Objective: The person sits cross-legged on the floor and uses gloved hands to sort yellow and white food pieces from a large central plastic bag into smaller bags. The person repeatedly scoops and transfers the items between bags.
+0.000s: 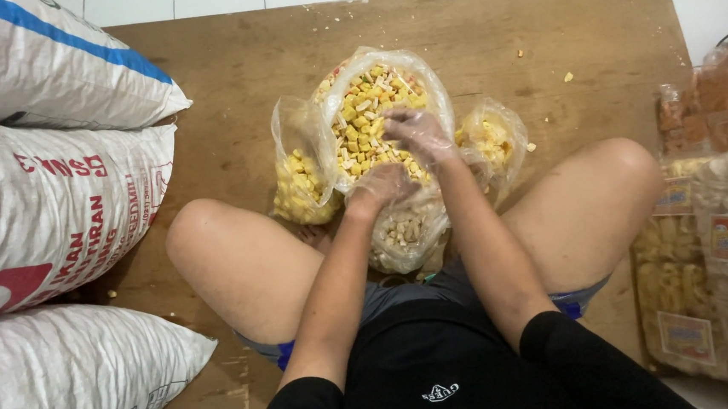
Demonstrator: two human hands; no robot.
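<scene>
Gloved in thin clear plastic, my right hand (415,134) hovers curled and loosely spread over the big clear bag (377,84) of yellow and pale snack cubes. My left hand (380,185) grips the crinkled rim of a smaller bag (405,236) of beige pieces, which lies between my knees on the wooden board (226,69), long axis running away from me, mouth pointing outward. Two little bags of yellow puffs (298,183) flank the big one. Woven white sacks (48,209) sit to my left.

I see thin glossy clear plastic bags (390,83) and gloves on both hands (395,155), on a matt, scuffed wooden board (226,60); beside the board, coarse woven white sacks (48,209).
</scene>
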